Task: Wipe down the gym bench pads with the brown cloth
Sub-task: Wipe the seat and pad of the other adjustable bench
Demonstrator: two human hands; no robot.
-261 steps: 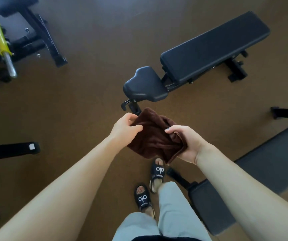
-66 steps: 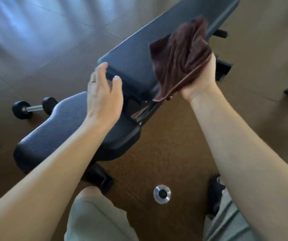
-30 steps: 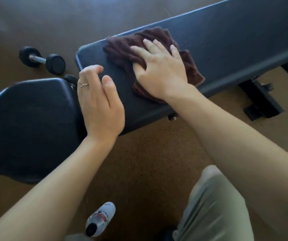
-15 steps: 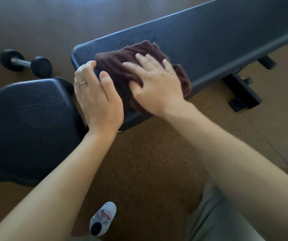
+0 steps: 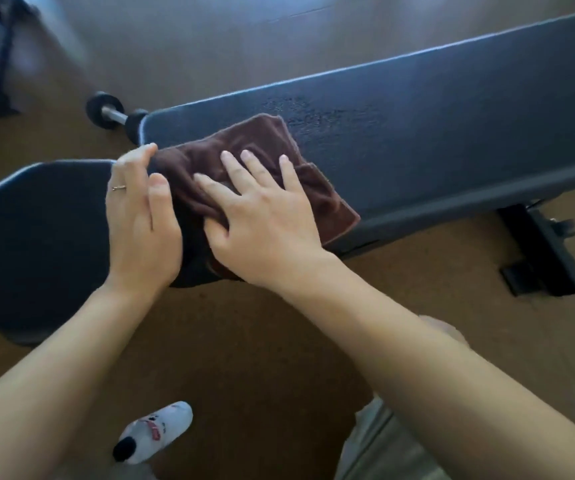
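two hands point(image 5: 265, 220) on brown cloth point(image 5: 262, 147)

— How many bench pads do you count?
— Two: the long back pad point(image 5: 435, 133) and the seat pad point(image 5: 36, 237).
— Cloths?
— One brown cloth point(image 5: 262, 143).
— Hands?
— Two, a left hand point(image 5: 140, 220) and a right hand point(image 5: 265, 223), with one ring point(image 5: 118, 188) on the left.
— And on the floor?
— One dumbbell point(image 5: 114, 116) and one white bottle point(image 5: 154, 431).
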